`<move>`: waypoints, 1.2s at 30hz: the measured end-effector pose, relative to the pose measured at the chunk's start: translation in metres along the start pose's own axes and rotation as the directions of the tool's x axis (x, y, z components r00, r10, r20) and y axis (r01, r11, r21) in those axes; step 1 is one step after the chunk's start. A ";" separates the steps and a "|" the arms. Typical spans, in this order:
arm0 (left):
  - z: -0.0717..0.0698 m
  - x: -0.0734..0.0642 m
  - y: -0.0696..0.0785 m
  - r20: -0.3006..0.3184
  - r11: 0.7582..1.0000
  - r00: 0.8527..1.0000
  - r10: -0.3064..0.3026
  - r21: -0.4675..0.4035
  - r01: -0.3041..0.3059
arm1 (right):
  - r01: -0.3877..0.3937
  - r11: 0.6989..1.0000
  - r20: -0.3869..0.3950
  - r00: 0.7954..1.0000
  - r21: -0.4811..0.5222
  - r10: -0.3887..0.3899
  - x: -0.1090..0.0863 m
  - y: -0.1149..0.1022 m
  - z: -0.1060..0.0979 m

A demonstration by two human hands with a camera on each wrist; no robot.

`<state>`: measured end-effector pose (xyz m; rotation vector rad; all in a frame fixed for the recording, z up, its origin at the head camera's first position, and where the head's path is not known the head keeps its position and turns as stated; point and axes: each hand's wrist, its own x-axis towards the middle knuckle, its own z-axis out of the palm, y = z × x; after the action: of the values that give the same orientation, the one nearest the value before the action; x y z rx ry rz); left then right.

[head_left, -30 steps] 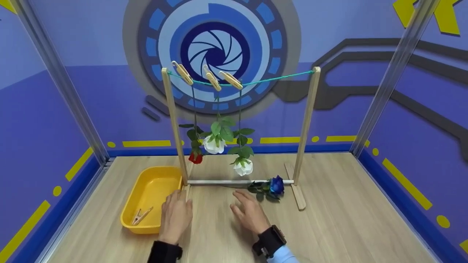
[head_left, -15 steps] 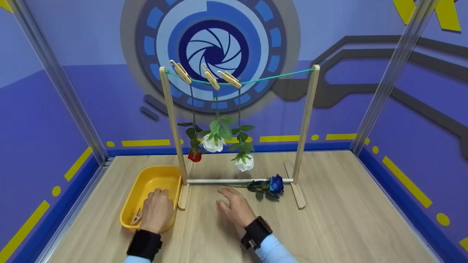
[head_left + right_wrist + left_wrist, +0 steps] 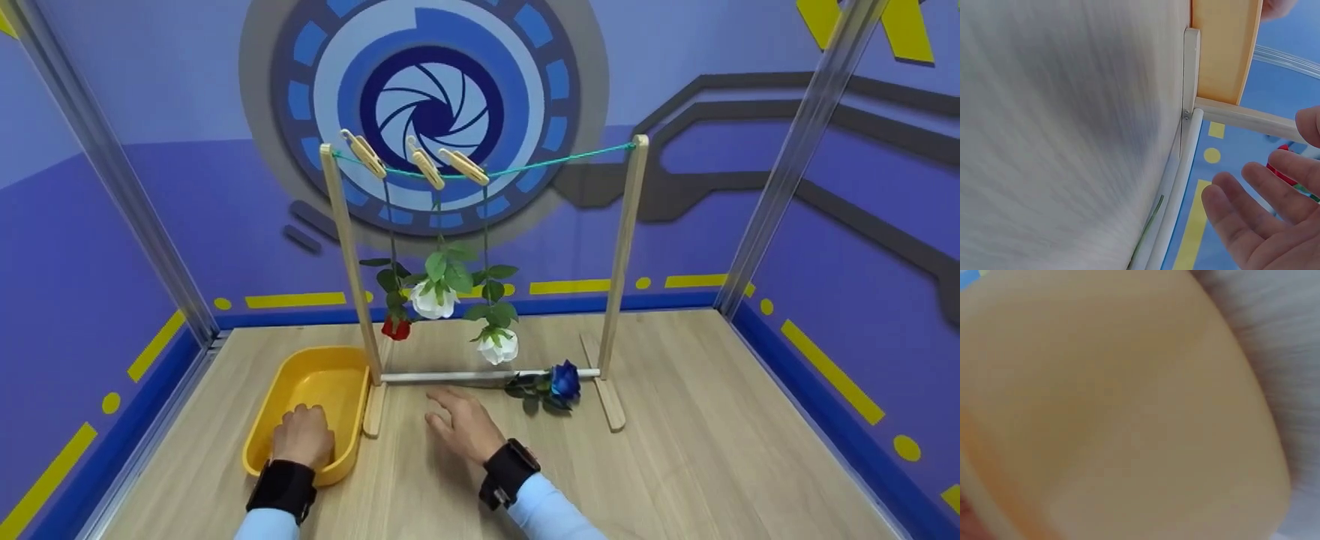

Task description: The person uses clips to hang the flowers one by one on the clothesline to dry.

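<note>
My left hand (image 3: 304,435) reaches down into the near part of a yellow plastic tub (image 3: 330,382), its fingertips hidden behind the back of the hand. I cannot tell whether it grips anything in there. The outer wall of the tub (image 3: 1145,405) fills most of the left wrist view. Low over the table, my right hand (image 3: 466,427) holds nothing, fingers spread and relaxed in the right wrist view. Nearest to it lies a blue rose (image 3: 565,382), its stem (image 3: 1145,233) stretching along the rack's bottom bar.
A wooden rack (image 3: 624,262) stands behind my hands with a green cord (image 3: 559,159) strung across its top. Wooden clothespins (image 3: 426,163) on the cord hold a red rose (image 3: 396,328), a white rose (image 3: 435,300) and another white rose (image 3: 498,348) upside down.
My left hand has moved from the tub's right rim leftward and down into it, covering the clothespin seen there earlier. My right hand has shifted left, away from the blue rose.
</note>
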<state>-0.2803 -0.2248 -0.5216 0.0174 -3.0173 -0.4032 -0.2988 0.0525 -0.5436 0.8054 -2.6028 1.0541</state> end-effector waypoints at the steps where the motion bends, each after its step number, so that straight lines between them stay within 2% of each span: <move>1: 0.001 0.001 -0.001 0.011 1.000 1.000 -0.008 -0.002 0.008 | 0.002 1.000 0.000 1.000 0.005 -0.002 0.000 0.000 0.000; 8: 0.006 0.005 -0.006 0.044 1.000 0.999 -0.023 -0.005 0.023 | 0.051 0.999 -0.018 0.999 0.005 -0.051 -0.001 0.001 0.001; 15: 0.011 0.007 -0.011 -0.046 0.999 0.999 0.021 -0.032 -0.022 | 0.046 0.999 -0.017 0.999 0.020 -0.046 -0.002 0.002 0.002; 21: 0.010 0.008 -0.009 -0.032 0.998 0.999 0.043 -0.037 -0.044 | 0.017 0.999 -0.008 1.000 0.051 -0.017 -0.005 0.005 0.003; 25: 0.007 0.007 -0.001 -0.091 0.996 0.992 0.083 -0.030 -0.086 | -0.004 0.997 0.003 1.000 0.080 0.003 -0.008 0.008 0.002; 30: -0.004 0.002 0.020 -0.191 0.987 0.972 0.139 -0.048 -0.150 | -0.048 0.992 0.016 0.999 0.118 0.047 -0.016 0.013 -0.002; 32: -0.009 0.000 0.031 -0.249 0.980 0.953 0.172 -0.055 -0.191 | -0.055 0.990 0.007 0.998 0.126 0.055 -0.018 0.015 -0.004; 34: -0.012 -0.002 0.041 -0.316 0.970 0.925 0.209 -0.050 -0.237 | -0.050 0.990 -0.010 0.999 0.132 0.051 -0.021 0.018 -0.006; 36: -0.016 -0.004 0.051 -0.361 0.963 0.904 0.228 -0.056 -0.265 | -0.051 0.988 -0.026 0.998 0.143 0.055 -0.024 0.021 -0.008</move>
<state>-0.2743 -0.1791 -0.4934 -0.2699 -2.5978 -0.4742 -0.2908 0.0804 -0.5590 0.7477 -2.5604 1.2689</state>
